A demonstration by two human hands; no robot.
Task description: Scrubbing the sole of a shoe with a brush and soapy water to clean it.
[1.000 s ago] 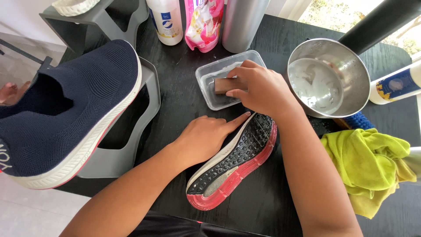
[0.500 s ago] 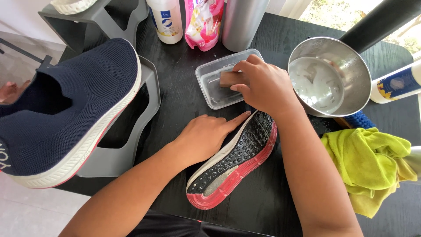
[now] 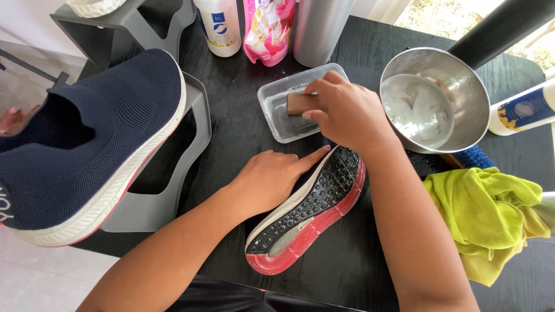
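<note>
A navy sneaker lies on its side on the black table (image 3: 231, 133), its black and red sole (image 3: 312, 214) facing up. My left hand (image 3: 269, 176) rests flat on the shoe's side, fingers pointing right, pressing it down. My right hand (image 3: 344, 110) grips a small brown brush (image 3: 298, 104) and holds it in a clear plastic tray (image 3: 274, 101) of cloudy liquid just behind the shoe. A second navy sneaker (image 3: 81, 144) with a white sole sits on a grey stand (image 3: 173, 190) at the left.
A steel pot (image 3: 433, 104) with water stands at the right, its dark handle reaching back. A yellow-green cloth (image 3: 491, 219) lies at the right edge. A white bottle (image 3: 219, 26), a pink pouch (image 3: 269, 29) and a steel cylinder (image 3: 321, 29) line the back.
My right hand has moved the brush slightly back and left within the tray. My left hand and the shoe have stayed put.
</note>
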